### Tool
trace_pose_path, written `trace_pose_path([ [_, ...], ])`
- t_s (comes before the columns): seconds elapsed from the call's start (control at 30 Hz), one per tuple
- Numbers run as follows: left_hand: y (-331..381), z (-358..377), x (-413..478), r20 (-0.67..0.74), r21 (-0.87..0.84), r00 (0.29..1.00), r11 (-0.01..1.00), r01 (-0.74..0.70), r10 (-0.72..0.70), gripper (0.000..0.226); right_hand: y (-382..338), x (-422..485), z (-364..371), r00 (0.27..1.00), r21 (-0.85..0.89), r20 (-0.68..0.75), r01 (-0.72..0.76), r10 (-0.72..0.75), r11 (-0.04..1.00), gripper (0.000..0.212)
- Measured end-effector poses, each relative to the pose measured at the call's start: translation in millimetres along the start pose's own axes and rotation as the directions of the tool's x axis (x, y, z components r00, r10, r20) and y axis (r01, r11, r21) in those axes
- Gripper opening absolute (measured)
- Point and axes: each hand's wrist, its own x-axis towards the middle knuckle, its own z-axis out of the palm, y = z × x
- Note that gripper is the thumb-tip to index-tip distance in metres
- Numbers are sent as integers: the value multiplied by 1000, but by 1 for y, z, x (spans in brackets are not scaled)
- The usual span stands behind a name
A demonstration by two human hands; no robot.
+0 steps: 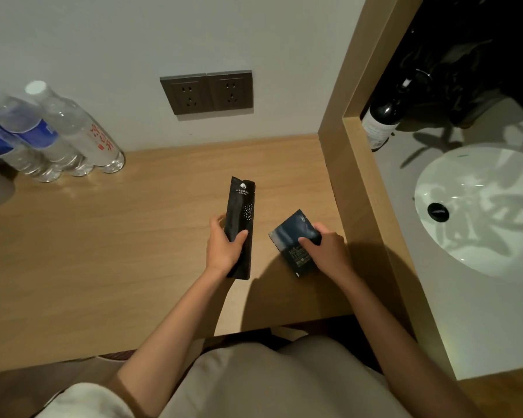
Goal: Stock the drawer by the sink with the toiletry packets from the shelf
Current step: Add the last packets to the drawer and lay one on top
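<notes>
Wooden shelf [103, 251] beside white sink [477, 212]

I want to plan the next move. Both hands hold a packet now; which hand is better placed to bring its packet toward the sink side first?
Probably the right hand. It holds the short packet closest to the wooden divider, beyond which the sink sits. The left hand, holding the long packet, is farther away. No drawer is visible.

Over the wooden worktop [103, 236], the left hand [224, 248] grips a long black packet [240, 212] upright, while the right hand [329, 248] holds a smaller dark packet [293, 236]. Water bottles [58, 134] stand far left; a white sink [480, 206] lies right.
</notes>
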Motion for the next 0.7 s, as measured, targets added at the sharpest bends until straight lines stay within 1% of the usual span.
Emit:
trace_pose_path([
  [0.07,2,-13,-11,45,-70,993,992,-105,108,76,-12,-12,-7,1000,117,-2,-10,11,993,47],
  [0.1,3,-19,-18,55,-77,983,982,-170,175,77,-18,-19,-11,1000,159,4,3,-4,987,47],
  [0.13,4,-25,-25,57,-61,968,969,-241,244,74,-24,-28,-15,999,186,7,33,-35,982,43],
  [0.2,6,-37,-42,54,-19,926,927,-373,374,57,-33,-50,-24,996,271,-8,89,-90,959,29],
  [0.27,7,-47,-62,71,-30,895,898,-439,440,39,-41,-77,-29,994,357,-29,113,-110,927,17],
  [0.33,4,-58,-84,111,-50,880,887,-458,461,28,-46,-106,-30,991,411,-52,131,-121,902,15],
  [0.4,0,-69,-108,154,-62,869,882,-467,471,22,-46,-137,-27,988,437,-92,150,-122,887,16],
  [0.6,-18,-93,-182,310,-49,825,875,-482,472,21,-39,-234,-8,974,518,-215,172,-68,838,15],
  [0.7,-24,-93,-211,380,-54,800,875,-482,464,17,-30,-275,-5,950,470,-312,165,-11,867,14],
])
